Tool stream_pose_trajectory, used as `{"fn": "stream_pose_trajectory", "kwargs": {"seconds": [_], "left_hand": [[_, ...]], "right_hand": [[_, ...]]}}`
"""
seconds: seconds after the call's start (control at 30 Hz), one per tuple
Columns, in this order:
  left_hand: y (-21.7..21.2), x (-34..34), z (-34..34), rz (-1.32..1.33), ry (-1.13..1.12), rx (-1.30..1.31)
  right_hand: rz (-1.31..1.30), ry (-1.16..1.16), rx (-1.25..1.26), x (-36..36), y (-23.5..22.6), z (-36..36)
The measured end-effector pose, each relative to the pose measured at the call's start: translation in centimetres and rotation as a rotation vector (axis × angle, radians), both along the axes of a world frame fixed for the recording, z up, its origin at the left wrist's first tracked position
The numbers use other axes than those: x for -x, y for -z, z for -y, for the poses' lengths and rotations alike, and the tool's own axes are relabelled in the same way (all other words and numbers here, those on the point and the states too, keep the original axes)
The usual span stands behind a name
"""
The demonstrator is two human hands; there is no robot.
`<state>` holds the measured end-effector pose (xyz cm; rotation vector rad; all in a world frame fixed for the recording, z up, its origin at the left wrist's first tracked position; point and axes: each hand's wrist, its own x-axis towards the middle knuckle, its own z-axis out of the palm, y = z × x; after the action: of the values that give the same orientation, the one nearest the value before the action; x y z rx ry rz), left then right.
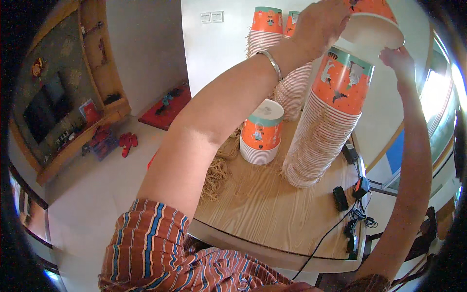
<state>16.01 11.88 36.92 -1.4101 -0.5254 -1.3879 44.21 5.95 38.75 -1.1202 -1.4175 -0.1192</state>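
An orange paper bucket [372, 29] with a white rim is held upside down, its mouth facing down, above a tall stack of nested buckets [323, 131]. My left hand [321, 24] is closed on its left side; a bracelet circles that wrist. At the lower right of the rim, my right hand [400, 61] grips the edge with its fingers. The stack below stands inverted, its top bucket orange with a green band and printed figures. Beside it is a short stack of the same buckets [261, 131]. The held bucket's upper part is cut off by the frame.
Behind my left forearm rise more tall bucket stacks [266, 24]. Tan stringy fibre [216, 177] lies on the wooden table [253, 199]. Black adapters [340, 198] and tangled cables [357, 214] lie along the right edge. A red mat [163, 109] is on the floor.
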Motion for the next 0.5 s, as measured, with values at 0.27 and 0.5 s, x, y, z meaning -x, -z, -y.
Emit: {"fn": "stream_pose_trajectory", "kwargs": {"seconds": [0.27,0.5], "left_hand": [[3.6,-2.2,-7.0,-0.161,0.928,0.021],[4.9,-1.8,-7.8,-0.169,0.936,0.080]], "right_hand": [[-0.153,-0.173,-0.025,-1.2,6.5,-4.8],[-0.252,-0.073,-0.030,-1.3,7.6,-6.3]]}}
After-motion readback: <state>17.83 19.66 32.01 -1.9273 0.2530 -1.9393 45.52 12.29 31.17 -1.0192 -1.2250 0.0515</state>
